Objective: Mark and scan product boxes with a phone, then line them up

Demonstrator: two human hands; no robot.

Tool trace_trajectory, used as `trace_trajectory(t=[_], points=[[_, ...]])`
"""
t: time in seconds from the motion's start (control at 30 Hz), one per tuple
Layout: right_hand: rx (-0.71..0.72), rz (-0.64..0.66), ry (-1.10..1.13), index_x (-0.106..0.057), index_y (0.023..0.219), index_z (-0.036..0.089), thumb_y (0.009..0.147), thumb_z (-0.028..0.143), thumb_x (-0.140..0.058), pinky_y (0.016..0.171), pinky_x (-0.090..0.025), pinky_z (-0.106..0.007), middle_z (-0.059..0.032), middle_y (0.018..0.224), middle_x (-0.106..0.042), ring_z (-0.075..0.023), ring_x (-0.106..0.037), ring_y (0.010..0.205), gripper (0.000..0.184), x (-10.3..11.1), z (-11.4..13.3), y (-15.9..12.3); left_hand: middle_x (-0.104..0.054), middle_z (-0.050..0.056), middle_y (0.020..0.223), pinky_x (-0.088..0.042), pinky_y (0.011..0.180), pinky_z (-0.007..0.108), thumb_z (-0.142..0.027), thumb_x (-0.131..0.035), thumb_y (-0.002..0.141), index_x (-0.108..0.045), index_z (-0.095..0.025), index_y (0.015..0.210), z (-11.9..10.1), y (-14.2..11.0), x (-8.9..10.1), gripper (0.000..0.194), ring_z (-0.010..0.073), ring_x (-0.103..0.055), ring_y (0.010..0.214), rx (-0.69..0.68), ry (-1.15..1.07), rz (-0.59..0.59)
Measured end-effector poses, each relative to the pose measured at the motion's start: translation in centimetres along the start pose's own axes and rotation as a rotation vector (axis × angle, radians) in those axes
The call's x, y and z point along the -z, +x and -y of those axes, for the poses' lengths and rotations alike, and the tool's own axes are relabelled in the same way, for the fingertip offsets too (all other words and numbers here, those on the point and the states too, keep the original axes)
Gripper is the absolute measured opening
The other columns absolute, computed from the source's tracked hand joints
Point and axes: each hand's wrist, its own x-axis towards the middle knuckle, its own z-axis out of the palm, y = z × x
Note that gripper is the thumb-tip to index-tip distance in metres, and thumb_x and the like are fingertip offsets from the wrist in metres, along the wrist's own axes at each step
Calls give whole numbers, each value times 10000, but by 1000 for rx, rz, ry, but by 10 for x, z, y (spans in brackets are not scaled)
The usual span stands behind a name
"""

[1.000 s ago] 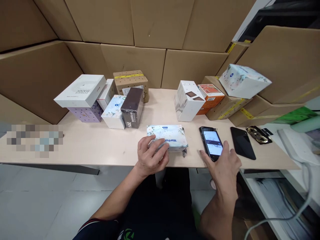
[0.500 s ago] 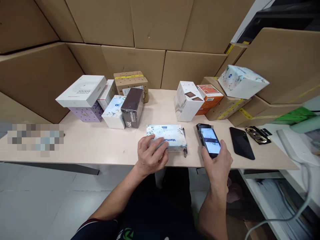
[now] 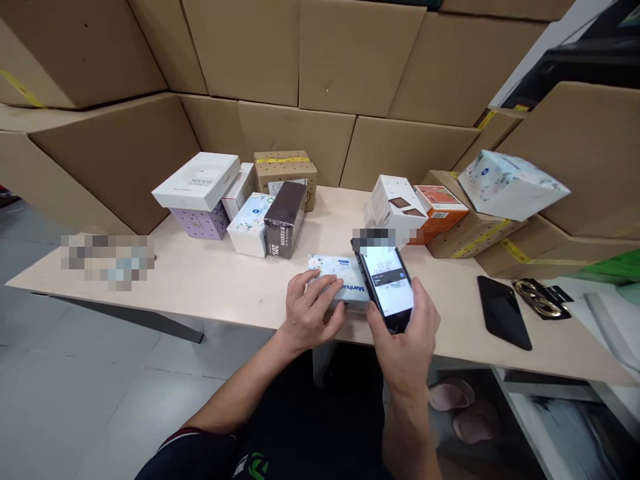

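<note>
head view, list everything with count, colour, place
phone: 1, black, front centre
small cartons: 3, brown, left and right
floral packs: 3, white, front, left, atop right carton
power bank box: 1, white, atop purple box
purple box: 1, purple, left
slim box: 1, white, left
dark box: 1, brown, left
patterned box: 1, white, right
orange box: 1, orange, right
flat slab: 1, black, right
coil: 1, gold, beside slab
table: 1, beige, middle
wall cartons: many, brown, around table
slippers: 2, pink, below table
left hand: 1, bare, on front pack
right hand: 1, bare, holding phone

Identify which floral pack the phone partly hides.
The front-middle pack, its right end behind the phone; the left pack and far-right pack are clear of it.
</note>
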Motion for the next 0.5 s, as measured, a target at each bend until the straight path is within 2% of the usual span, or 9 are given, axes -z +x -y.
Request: trace_trajectory(t=[0.1,0.5], points=[[32,17,2,-346,1489,173,845,449,-670,1019,-426,-557,-206,1368,-532,-331,-508,1260,772,-7,6,-4,-696,98,1143,-499,968,477,-221,-667,779,-589,-183,1257,1,-1,0,486,290,-593,1122,31,-4,21],[-6,67,48,-372,1466,188,845,448,-662,1019,-425,-568,-196,1357,-528,-331,-497,1257,733,-12,20,-11,-656,113,1196,-483,980,480,-275,-656,799,-563,-199,1314,2,-2,-1,529,307,-553,1169,70,-4,20]])
